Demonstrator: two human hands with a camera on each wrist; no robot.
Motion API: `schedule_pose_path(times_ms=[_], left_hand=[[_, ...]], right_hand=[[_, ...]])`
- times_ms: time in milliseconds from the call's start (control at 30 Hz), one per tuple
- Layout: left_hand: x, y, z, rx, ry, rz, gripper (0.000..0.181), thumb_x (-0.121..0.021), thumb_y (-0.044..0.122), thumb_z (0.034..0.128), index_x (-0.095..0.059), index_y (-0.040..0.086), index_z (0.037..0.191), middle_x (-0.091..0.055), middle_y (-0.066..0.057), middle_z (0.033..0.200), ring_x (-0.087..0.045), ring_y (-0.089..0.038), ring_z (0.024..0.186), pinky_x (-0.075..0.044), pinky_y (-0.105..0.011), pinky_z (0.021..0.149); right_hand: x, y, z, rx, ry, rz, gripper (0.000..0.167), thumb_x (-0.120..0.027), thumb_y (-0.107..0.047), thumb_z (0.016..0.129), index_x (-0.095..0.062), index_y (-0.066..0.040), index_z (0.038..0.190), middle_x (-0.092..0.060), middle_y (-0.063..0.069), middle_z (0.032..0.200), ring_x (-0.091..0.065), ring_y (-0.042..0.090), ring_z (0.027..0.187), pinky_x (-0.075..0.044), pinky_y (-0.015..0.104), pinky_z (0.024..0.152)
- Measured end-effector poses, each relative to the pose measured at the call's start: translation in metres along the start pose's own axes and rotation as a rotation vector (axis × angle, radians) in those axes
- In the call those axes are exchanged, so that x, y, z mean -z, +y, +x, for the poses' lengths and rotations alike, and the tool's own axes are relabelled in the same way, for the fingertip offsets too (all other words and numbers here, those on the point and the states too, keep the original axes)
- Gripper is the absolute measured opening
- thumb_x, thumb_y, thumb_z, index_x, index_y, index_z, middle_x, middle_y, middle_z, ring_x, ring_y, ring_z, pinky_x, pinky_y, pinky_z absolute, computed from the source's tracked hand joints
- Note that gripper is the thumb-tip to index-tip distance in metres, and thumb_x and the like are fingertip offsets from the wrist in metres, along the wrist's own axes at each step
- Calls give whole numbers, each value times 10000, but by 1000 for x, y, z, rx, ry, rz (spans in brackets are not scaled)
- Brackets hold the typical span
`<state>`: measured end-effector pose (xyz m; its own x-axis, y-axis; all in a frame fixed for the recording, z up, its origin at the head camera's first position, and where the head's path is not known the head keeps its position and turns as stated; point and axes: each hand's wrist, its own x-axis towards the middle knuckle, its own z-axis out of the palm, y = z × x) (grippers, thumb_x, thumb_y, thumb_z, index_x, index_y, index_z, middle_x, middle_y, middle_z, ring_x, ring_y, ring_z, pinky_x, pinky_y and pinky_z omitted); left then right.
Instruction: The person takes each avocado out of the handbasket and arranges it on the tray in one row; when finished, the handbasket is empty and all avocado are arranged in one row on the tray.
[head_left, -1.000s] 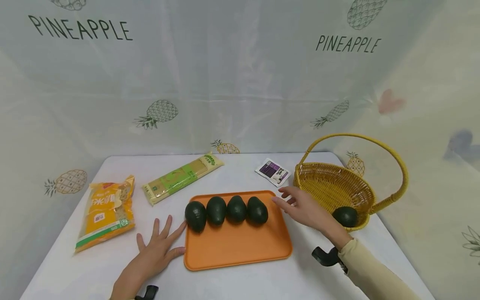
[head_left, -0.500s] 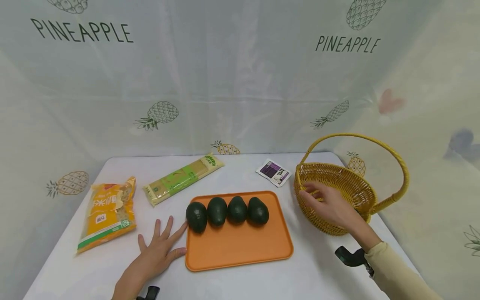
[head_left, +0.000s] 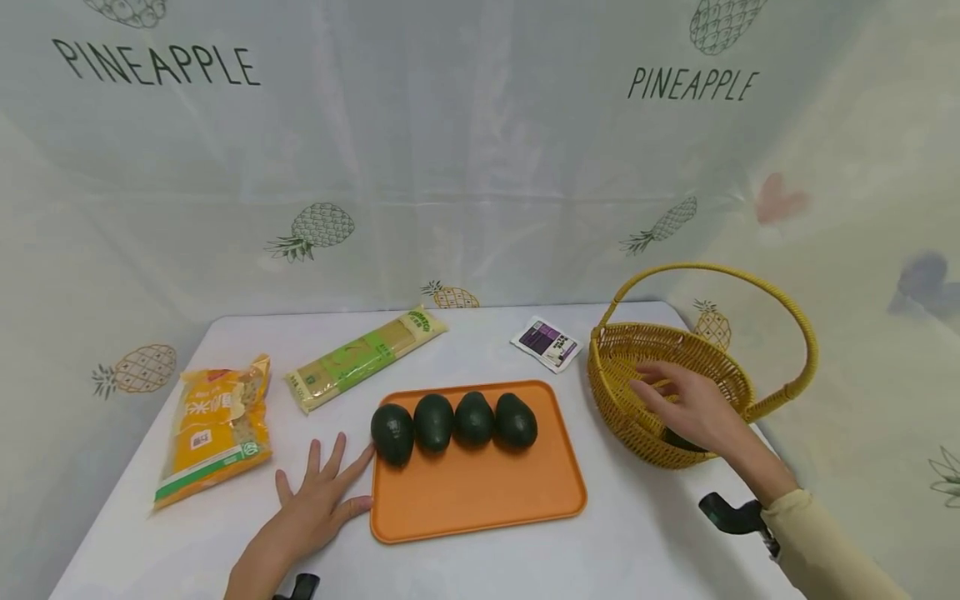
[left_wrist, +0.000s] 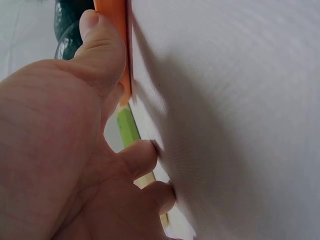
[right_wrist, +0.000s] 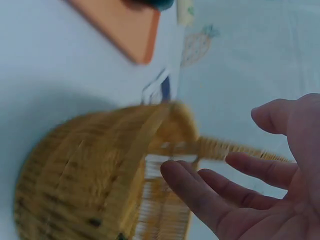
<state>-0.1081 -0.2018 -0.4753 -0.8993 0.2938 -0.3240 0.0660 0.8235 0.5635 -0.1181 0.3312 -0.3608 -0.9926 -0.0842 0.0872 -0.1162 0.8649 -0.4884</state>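
Observation:
Several dark green avocados [head_left: 474, 419] stand in a row along the far side of an orange tray [head_left: 480, 500]. My left hand [head_left: 311, 508] lies spread on the table, thumb and index fingertip touching the tray's left edge. My right hand [head_left: 693, 408] hovers over the yellow wicker basket [head_left: 622, 417], fingers loosely extended and holding nothing. Beneath that hand another avocado [head_left: 681, 442] in the basket is mostly hidden. In the right wrist view the fingers [right_wrist: 192, 192] hang apart above the basket's rim [right_wrist: 145, 135].
On the left lies a yellow-orange food bag [head_left: 213, 429]. A long green-and-tan noodle packet [head_left: 367, 358] lies behind the tray. A small white-and-purple sachet [head_left: 546, 343] sits left of the basket, whose tall handle [head_left: 787, 317] arches above it.
My right hand has moved right, from the tray's right edge to above the basket, now covering most of the avocado in it. My left hand stays at the tray's edge.

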Motion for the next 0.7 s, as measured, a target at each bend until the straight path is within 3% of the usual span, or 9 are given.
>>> schedule_pose_path(times_ms=[100, 200, 333, 400, 567, 700], left_hand=[[1, 0, 0, 5, 1, 0, 857, -709, 622, 937, -399, 290, 1664, -67, -271, 1783, 154, -645, 1588, 280, -892, 1062], [1, 1, 1, 5, 1, 5, 851, -708, 613, 943, -393, 295, 1667, -63, -270, 1783, 160, -648, 1584, 266, -902, 1061], [1, 2, 1, 3, -1, 9, 849, -708, 608, 945, -393, 291, 1668, -61, -270, 1783, 162, -648, 1584, 259, -907, 1062], [1, 2, 1, 3, -2, 8, 851, -707, 608, 946, -391, 287, 1668, -58, -271, 1783, 163, -646, 1585, 259, -905, 1065], [1, 2, 0, 2, -5, -2, 859, -711, 605, 945, -387, 276, 1669, -46, -275, 1783, 158, -644, 1586, 268, -903, 1062], [1, 2, 1, 1, -5, -2, 861, -710, 611, 943, -386, 280, 1669, -48, -276, 1783, 158, -644, 1586, 274, -900, 1061]], right_hand=[[0, 16, 1, -30, -4, -21, 506, -626, -396, 1087, -657, -1, 1402, -731, 252, 1329, -750, 418, 1124, -642, 551, 883], [0, 31, -1, -66, -15, -13, 526, -631, -363, 1088, -629, 53, 1410, -698, 312, 1352, -787, 392, 1031, -658, 503, 840], [5, 42, -4, -108, -43, 24, 566, -616, -360, 1100, -579, 95, 1434, -666, 368, 1353, -816, 247, 796, -660, 361, 721], [9, 43, -4, -113, -42, 20, 565, -623, -360, 1097, -582, 99, 1423, -668, 375, 1337, -804, 215, 739, -657, 361, 708], [12, 49, -4, -82, 9, -154, 508, -702, -309, 1038, -663, 121, 1304, -706, 364, 1253, -766, 410, 941, -632, 566, 820], [10, 57, -5, -107, -52, -304, 581, -785, -336, 965, -671, 154, 1256, -695, 382, 1218, -666, 550, 1086, -574, 667, 882]])
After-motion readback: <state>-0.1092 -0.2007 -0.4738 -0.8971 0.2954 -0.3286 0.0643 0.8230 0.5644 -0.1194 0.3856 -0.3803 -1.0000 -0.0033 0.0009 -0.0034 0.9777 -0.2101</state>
